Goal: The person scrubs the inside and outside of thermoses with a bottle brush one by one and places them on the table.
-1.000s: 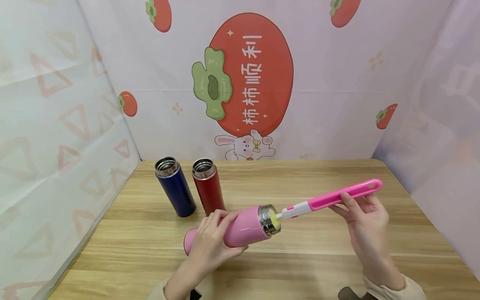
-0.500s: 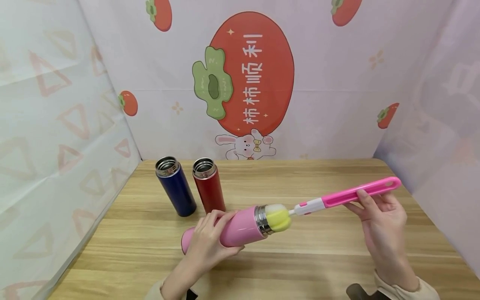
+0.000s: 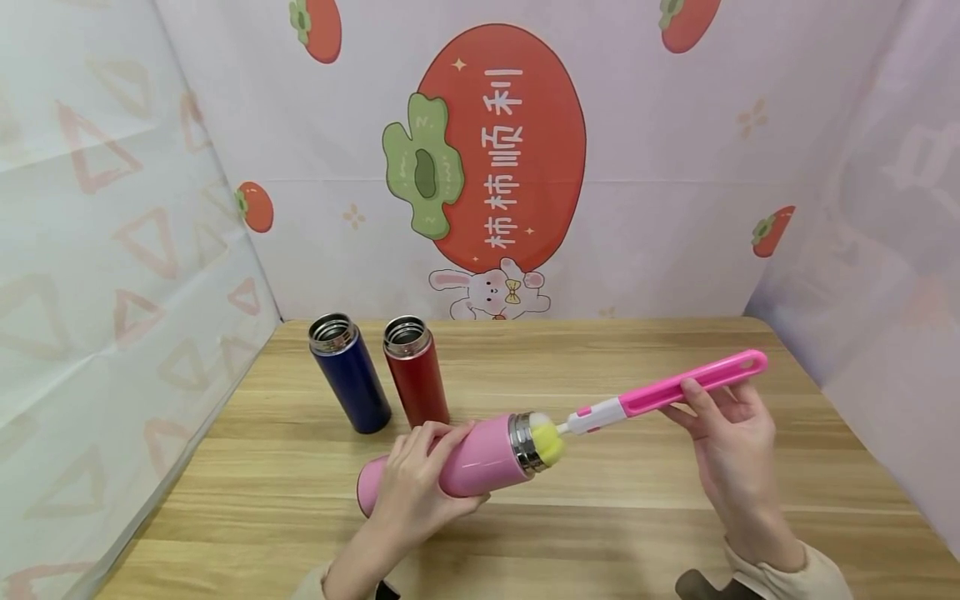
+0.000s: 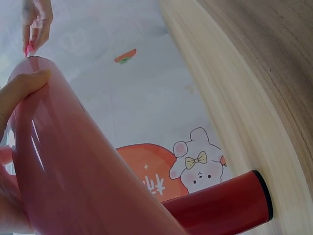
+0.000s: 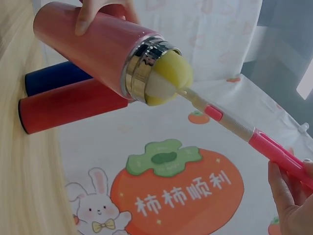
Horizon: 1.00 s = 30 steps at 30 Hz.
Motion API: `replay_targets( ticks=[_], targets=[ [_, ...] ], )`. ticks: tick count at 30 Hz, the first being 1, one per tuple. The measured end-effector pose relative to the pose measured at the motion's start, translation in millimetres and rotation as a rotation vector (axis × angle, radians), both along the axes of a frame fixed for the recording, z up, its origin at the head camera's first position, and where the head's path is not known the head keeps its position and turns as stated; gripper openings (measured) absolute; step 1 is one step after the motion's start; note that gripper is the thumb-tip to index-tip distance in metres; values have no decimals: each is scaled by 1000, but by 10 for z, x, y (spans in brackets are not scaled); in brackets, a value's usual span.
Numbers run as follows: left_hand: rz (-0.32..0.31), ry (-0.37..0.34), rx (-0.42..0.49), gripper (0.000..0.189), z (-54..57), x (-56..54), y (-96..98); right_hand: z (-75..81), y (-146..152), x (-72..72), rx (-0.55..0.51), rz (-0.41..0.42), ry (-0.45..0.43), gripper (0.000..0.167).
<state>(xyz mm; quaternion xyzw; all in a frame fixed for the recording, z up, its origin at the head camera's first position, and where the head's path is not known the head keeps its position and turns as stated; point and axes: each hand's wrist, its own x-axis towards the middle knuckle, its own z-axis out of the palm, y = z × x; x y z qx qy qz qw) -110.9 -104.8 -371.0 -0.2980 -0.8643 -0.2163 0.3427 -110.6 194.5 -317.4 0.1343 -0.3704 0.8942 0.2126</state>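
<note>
My left hand (image 3: 420, 487) grips a pink thermos bottle (image 3: 487, 457) round its body, tilted with its steel mouth up and to the right. In my right hand (image 3: 731, 442) is a bottle brush by its pink handle (image 3: 693, 382), pinched between thumb and fingers. The brush's yellow and white sponge head (image 5: 171, 76) sits partly inside the bottle's mouth, its outer part bulging past the steel rim (image 5: 142, 68). The left wrist view shows the bottle's pink side (image 4: 83, 161) large, with the left thumb across it; the sponge is hidden there.
A blue bottle (image 3: 351, 375) and a red bottle (image 3: 417, 373), both uncapped, stand on the wooden table (image 3: 637, 517) behind the left hand. A printed cloth backdrop (image 3: 660, 208) rises at the table's far edge and along both sides.
The sponge head came partly out of the bottle as the right hand drew right, then moved back left, a little deeper into the mouth. The pink bottle shifted slightly left.
</note>
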Motion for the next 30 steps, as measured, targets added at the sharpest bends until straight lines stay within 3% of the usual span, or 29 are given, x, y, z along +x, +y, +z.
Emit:
replay_targets(
  ticks=[4,5,10,11,12,17,19,22,28,30],
  targets=[
    [10,-20,4,73,-7,8,-5,-52,-47,-3,95,-46,-25,16],
    [12,-27,5,73,-9,10,-7,-211,12,-87,77,-9,10,16],
    [20,-39,7,73,-22,21,-8,-345,-44,-111,149,19,4,15],
    [16,-41,10,73,-21,22,1,-409,-62,-124,182,22,-9,15],
    [8,-42,12,72,-16,23,14,-359,-145,-65,260,-12,-58,15],
    [-23,-58,24,71,-3,27,86,-1220,-159,-357,442,18,-111,26],
    [-14,-59,24,71,-5,28,101,-1519,-152,-468,431,29,-113,29],
    [4,-59,23,72,-4,29,105,-1701,-166,-532,407,21,-136,33],
    [13,-81,20,74,-13,24,85,-1698,-127,-549,406,25,-129,32],
    [14,-81,22,73,-19,22,76,-1410,-181,-425,377,46,-92,28]
  ],
)
